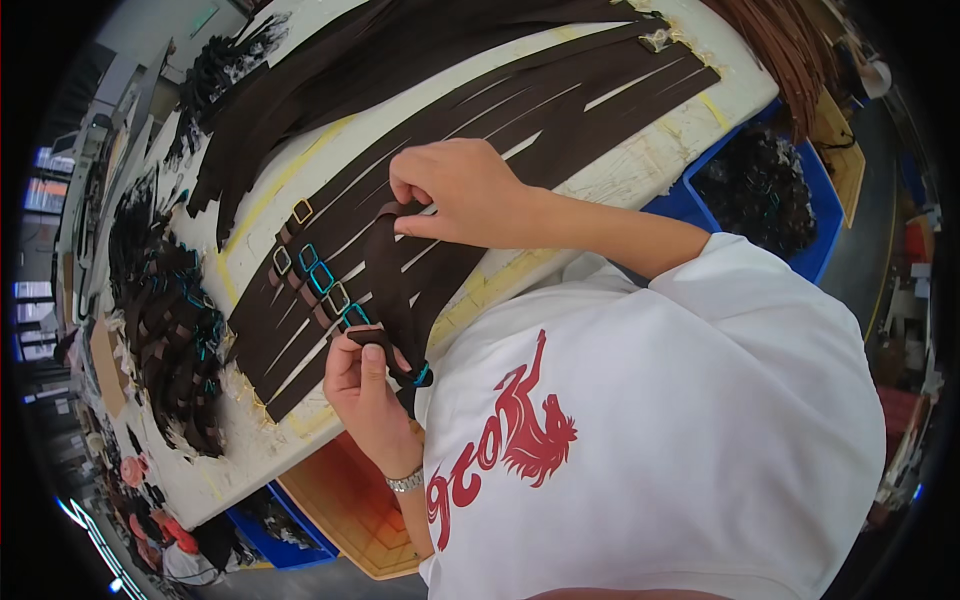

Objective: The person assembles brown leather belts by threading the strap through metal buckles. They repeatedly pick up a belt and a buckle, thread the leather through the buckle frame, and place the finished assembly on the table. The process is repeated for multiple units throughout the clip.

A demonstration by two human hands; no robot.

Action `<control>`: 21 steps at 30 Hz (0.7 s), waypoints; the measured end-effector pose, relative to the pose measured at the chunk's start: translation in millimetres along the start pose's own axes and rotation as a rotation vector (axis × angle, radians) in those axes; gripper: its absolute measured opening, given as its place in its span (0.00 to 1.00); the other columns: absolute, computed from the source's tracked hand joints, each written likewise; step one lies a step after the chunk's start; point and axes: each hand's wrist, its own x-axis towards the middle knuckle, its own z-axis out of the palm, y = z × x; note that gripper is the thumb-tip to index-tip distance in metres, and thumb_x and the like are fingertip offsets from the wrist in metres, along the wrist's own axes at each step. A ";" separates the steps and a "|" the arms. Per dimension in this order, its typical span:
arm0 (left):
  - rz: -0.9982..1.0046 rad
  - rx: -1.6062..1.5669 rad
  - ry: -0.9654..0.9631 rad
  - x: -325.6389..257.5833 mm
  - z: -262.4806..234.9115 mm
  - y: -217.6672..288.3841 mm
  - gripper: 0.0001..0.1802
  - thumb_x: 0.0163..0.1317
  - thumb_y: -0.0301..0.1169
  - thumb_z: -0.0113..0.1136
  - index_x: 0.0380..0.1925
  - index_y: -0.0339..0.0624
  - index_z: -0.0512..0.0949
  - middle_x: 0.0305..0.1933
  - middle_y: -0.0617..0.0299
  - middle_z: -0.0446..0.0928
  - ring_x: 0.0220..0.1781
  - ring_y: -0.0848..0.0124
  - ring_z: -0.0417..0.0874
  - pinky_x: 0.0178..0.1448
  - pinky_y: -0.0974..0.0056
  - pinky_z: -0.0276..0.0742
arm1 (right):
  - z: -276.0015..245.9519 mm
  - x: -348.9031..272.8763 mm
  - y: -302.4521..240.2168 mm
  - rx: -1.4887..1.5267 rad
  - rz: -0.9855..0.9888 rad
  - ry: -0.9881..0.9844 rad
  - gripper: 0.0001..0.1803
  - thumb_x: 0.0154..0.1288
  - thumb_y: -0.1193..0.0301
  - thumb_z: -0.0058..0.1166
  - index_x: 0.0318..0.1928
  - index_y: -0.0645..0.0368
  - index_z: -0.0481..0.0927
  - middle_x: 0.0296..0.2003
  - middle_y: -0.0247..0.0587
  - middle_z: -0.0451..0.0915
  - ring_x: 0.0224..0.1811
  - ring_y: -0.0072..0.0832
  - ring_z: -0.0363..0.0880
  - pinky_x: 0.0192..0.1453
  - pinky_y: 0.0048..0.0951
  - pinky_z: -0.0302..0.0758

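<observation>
My left hand, with a metal-banded watch on its wrist, pinches one end of a dark brown strap between thumb and fingers. A teal buckle hangs on that strap beside the hand, close to my shirt. Higher up, my right hand is closed with its fingertips at the strap's upper bend. Beneath both hands lie several long dark brown strips, side by side. A row of buckles, some teal and some pale metal, on short brown loops rests across the strips.
The white table has yellow tape and glue marks. To the left lies a heap of buckled straps. More dark strips cover the far side. Blue bins and a wooden tray stand by the table's edge.
</observation>
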 end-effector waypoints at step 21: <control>0.067 0.184 0.038 27.4 37.4 8.9 0.07 0.77 0.25 0.63 0.47 0.30 0.84 0.42 0.60 0.87 0.40 0.76 0.85 0.50 0.71 0.79 | 39.0 -16.6 -27.3 1.379 0.125 0.032 0.15 0.81 0.68 0.58 0.59 0.63 0.88 0.39 0.30 0.83 0.37 0.16 0.76 0.41 0.21 0.78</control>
